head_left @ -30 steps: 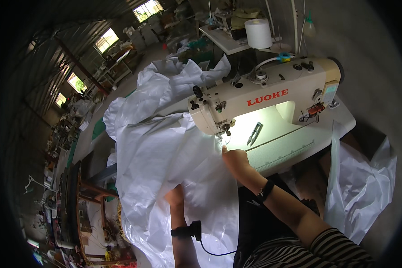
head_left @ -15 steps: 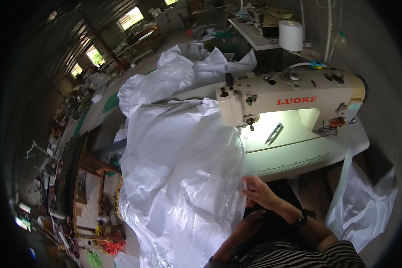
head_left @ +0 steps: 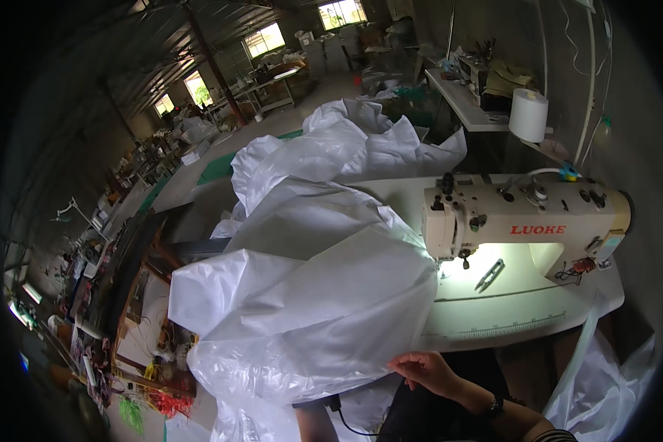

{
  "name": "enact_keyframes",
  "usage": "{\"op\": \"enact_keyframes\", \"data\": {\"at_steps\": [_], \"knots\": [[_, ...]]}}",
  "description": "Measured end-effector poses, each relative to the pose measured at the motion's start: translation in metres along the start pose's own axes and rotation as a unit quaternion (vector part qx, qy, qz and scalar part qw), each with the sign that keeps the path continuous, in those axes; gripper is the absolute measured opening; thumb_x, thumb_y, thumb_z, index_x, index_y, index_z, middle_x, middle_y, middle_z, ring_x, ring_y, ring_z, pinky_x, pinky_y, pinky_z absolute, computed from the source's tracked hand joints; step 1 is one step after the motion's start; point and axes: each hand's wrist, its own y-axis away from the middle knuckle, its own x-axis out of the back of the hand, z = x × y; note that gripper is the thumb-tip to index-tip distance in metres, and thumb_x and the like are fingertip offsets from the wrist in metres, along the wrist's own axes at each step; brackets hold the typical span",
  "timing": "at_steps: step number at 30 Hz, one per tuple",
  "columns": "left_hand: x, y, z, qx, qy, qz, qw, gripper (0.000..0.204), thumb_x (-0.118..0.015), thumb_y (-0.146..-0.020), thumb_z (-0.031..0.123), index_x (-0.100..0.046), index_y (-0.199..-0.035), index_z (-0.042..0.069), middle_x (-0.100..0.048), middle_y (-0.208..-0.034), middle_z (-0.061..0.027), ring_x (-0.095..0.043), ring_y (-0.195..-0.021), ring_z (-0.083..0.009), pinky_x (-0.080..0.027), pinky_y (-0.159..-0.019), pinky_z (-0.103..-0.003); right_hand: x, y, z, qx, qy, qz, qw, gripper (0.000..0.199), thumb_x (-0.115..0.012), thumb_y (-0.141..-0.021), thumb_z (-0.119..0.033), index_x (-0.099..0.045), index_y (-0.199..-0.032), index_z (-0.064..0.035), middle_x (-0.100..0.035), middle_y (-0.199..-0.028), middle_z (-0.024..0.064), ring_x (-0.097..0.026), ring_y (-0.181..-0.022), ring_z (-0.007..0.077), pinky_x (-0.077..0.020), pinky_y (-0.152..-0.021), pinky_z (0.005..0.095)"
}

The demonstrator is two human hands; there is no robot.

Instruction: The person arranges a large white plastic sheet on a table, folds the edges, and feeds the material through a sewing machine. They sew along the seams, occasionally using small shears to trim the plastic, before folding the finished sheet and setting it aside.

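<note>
One unclenched right hand (head_left: pixel 424 370) adjoins white sheeting's (head_left: pixel 331 295) edge near bare tabletop (head_left: pixel 479 314); left hand's state unclear.

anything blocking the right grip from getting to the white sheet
Nothing visible stands between the right grip and the white sheet: the fingertips are right at the sheet's near edge, though contact can't be told. The snips lie on the machine bed, well off that line.
</note>
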Motion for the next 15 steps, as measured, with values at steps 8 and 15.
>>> {"op": "enact_keyframes", "data": {"at_steps": [8, 15], "knots": [[0.032, -0.160, 0.203, 0.015, 0.070, 0.028, 0.997, 0.033, -0.053, -0.099, 0.019, -0.055, -0.125, -0.001, -0.064, -0.117, -0.0130, -0.060, -0.110, -0.0187, -0.047, -0.094, -0.034, -0.019, -0.097, -0.026, -0.031, -0.008, -0.016, 0.999, 0.028, -0.054, -0.100, -0.010, -0.064, -0.125, -0.0054, -0.069, -0.098, 0.0063, -0.068, -0.082, 0.0108, -0.0543, -0.069, 0.0239], [0.046, -0.103, 0.223, 0.044, 0.104, 0.072, 0.991, 0.035, -0.055, -0.098, 0.017, -0.054, -0.127, -0.002, -0.063, -0.122, -0.0147, -0.058, -0.113, -0.0171, -0.045, -0.097, -0.033, -0.023, -0.127, -0.005, 0.042, -0.070, -0.002, 0.997, 0.035, -0.060, -0.097, -0.016, -0.060, -0.130, -0.0031, -0.070, -0.106, 0.0047, -0.059, -0.077, 0.0065, -0.0503, -0.072, 0.0243]]}}
